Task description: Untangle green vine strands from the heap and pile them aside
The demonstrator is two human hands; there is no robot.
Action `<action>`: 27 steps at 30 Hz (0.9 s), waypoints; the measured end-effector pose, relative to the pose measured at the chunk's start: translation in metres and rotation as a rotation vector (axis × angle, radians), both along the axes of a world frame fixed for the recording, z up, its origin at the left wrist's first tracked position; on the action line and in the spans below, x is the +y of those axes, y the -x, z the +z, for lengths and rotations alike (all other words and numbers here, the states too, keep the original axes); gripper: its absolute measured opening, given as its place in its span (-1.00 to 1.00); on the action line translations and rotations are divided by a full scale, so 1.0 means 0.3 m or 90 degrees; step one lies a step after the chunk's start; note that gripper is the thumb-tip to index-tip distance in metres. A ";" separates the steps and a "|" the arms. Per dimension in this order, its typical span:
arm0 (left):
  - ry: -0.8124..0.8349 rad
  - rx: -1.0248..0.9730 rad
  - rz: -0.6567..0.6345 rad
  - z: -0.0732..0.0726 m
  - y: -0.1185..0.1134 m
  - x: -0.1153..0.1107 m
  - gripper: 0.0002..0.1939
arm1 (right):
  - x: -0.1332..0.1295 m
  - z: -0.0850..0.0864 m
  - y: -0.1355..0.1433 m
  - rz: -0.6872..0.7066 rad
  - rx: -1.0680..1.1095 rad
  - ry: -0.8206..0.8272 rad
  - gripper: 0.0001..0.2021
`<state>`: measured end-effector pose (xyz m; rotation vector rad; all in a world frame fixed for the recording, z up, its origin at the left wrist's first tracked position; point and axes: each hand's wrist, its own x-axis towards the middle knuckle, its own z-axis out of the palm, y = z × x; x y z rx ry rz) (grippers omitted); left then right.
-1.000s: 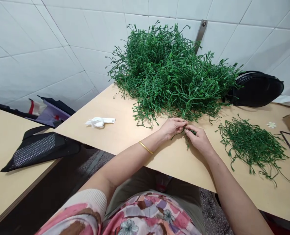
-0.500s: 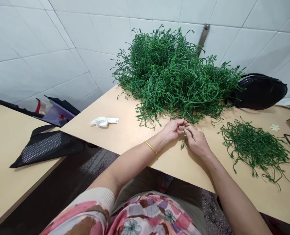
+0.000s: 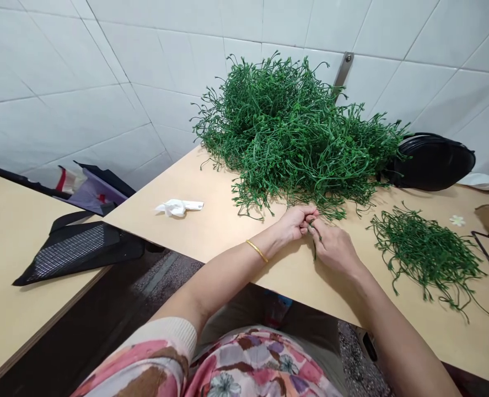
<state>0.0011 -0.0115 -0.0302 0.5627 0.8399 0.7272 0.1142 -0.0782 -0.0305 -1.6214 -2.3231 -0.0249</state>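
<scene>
My left hand (image 3: 296,222), with a gold bangle on its wrist, meets my right hand (image 3: 331,241) just in front of a big heap of green artificial plant stems (image 3: 285,132). Fingers of both hands are closed around a green plastic stem (image 3: 315,248), whose lower end hangs out below the right fingers. Its upper part is mostly hidden by the fingertips. To the right of my hands lies a smaller flat pile of similar green stems (image 3: 430,253).
A crumpled white tissue (image 3: 178,207) lies left on the wooden table (image 3: 153,237). A black round bag (image 3: 436,162) stands at the back right, near a small white flower (image 3: 457,220). A black mesh item (image 3: 70,251) rests on the left table. White tiles back everything.
My fingers have shifted on the stem, the right hand turning so that less of the stem hangs below. The view has tilted slightly; the piles look unchanged.
</scene>
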 end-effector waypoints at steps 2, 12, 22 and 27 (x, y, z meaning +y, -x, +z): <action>0.005 -0.008 -0.045 -0.001 -0.011 -0.012 -0.77 | -0.004 0.005 -0.028 0.052 0.037 0.046 -0.73; -0.015 0.013 -0.086 -0.007 -0.043 -0.026 -0.78 | -0.094 0.030 -0.022 0.091 0.253 0.154 -0.75; -0.191 0.012 -0.024 -0.022 -0.006 -0.013 -0.83 | -0.171 0.171 -0.151 -0.144 0.147 -0.209 -0.78; -0.201 0.082 0.013 -0.017 -0.001 -0.015 -0.86 | -0.089 0.210 -0.416 -0.337 -0.018 -0.294 -0.71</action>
